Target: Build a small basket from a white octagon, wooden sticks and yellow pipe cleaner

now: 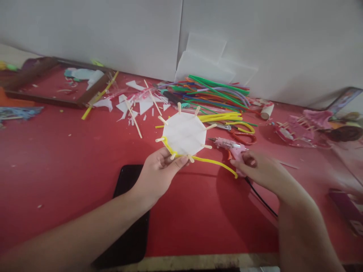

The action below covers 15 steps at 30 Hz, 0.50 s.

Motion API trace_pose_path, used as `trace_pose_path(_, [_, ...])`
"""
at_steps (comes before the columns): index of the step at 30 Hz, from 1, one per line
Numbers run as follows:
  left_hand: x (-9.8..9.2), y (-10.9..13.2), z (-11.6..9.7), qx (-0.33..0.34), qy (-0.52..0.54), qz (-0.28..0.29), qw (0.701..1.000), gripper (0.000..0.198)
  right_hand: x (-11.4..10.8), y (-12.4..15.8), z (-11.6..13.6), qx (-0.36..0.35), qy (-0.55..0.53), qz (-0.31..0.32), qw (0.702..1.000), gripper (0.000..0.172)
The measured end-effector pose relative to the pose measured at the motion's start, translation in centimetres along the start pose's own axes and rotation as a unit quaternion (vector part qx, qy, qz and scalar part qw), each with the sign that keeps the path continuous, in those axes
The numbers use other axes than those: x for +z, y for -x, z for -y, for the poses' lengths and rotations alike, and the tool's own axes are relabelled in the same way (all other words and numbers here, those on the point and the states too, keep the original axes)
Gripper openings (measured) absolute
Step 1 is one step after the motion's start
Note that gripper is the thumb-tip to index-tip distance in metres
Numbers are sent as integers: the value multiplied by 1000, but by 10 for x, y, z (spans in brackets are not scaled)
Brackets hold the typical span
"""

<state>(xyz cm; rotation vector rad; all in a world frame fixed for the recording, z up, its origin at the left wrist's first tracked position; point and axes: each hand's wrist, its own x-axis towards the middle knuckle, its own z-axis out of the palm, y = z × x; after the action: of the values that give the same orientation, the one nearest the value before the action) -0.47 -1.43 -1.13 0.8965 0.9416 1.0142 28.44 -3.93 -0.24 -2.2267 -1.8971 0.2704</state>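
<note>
My left hand is closed on the lower edge of a white paper octagon that has short wooden sticks poking out around its rim. A yellow pipe cleaner is woven along the bottom sticks and trails off to the right. My right hand pinches the far end of that pipe cleaner, just over a pink glue gun lying on the red table. The octagon is held a little above the table.
A pile of coloured pipe cleaners lies behind the octagon, with red-handled scissors beside it. Paper scraps and wooden sticks are scattered at back left near a wooden frame. A black phone rests by my left wrist. Pink craft pieces sit at right.
</note>
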Motion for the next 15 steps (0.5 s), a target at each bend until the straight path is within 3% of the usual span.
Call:
trace_pose_path(3, [0,0,1,-11,28,10,1000,28,2,-1,-4,-16,15,14,1000,36])
trace_pose_path(7, [1,0,2,-13,48,11,999,26,6,-3,-4,95,-38,-121,987,21])
trace_pose_path(9, [0,0,3,-8,50,10,999,28,6,-3,2,126,-106,-228,960,31])
trace_pose_path(12, [0,0,5,2,50,10,999,27,2,3,18,83,-221,-388,891,40])
trace_pose_path(14, [0,0,4,1,56,5,998,25,-1,8,29,47,-249,-452,855,35])
trace_pose_path(15, [0,0,4,-3,62,3,998,25,-2,11,32,19,-252,-447,858,29])
